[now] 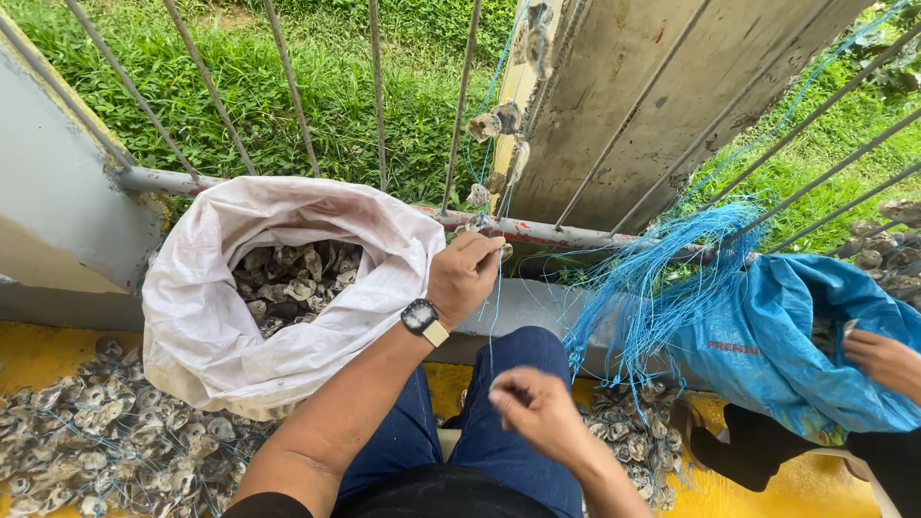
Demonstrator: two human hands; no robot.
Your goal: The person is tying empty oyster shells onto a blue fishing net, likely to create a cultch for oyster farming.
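Note:
My left hand [463, 275], with a black watch on its wrist, is closed on an oyster shell [505, 251] and a thin blue string [493, 307] beside the metal railing [547, 231]. My right hand [535, 408] hovers over my lap, fingers pinched on the lower end of the same string. More shells [494, 123] hang threaded on the string above, against the concrete post [624, 105]. An open white sack [206, 326] of oyster shells stands just left of my left arm.
Loose oyster shells [106, 432] cover the yellow floor at left, with another pile [633, 436] right of my knee. A bundle of blue strings [662, 278] hangs off the rail. At far right another person's hand [883, 360] holds a blue sack [796, 345].

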